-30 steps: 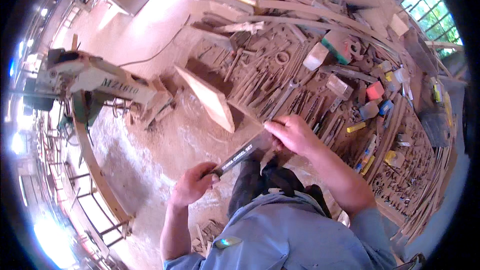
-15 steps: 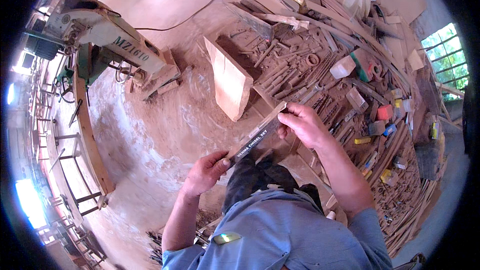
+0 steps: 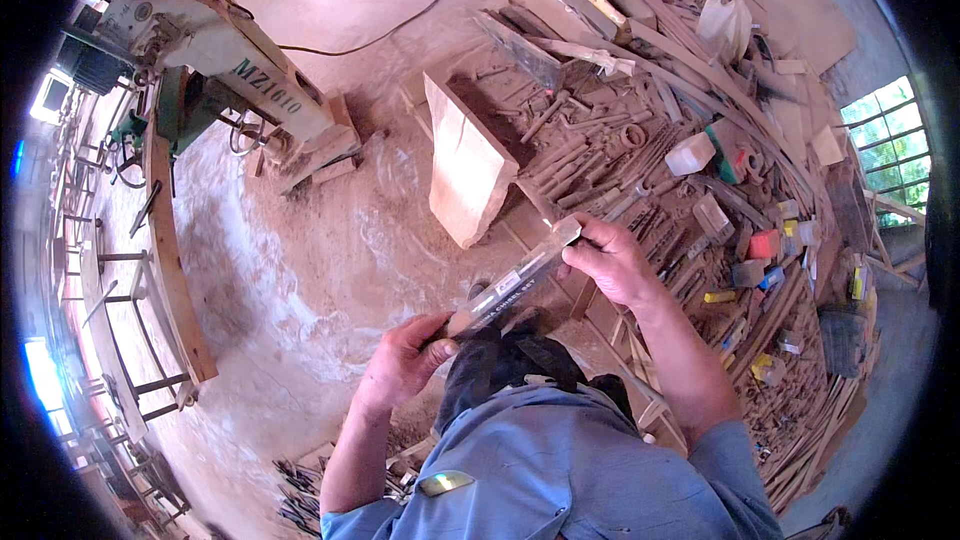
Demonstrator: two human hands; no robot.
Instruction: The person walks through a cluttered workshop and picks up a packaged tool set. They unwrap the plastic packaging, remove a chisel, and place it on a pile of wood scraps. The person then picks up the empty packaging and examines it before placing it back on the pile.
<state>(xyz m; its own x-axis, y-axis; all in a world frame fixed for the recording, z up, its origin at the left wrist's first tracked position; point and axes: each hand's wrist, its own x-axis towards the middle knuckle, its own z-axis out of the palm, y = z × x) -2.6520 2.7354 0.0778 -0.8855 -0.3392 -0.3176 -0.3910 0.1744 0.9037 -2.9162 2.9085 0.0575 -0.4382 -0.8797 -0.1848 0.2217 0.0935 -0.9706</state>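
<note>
Head view: left fingers (image 3: 438, 352) and right fingers (image 3: 588, 258) hold opposite ends of a box (image 3: 512, 285), apparently cardboard.

We can pass over dusty pinkish floor (image 3: 320, 270) beyond our bare left hand (image 3: 407, 360); ahead, a pale flat wooden board (image 3: 465, 170) obstructs; rightward, heaped brown metal tools (image 3: 575, 152).

The bare left hand (image 3: 405, 360) is curled in a pinch; the bare right hand (image 3: 612, 262) pinches too, farther forward.
</note>
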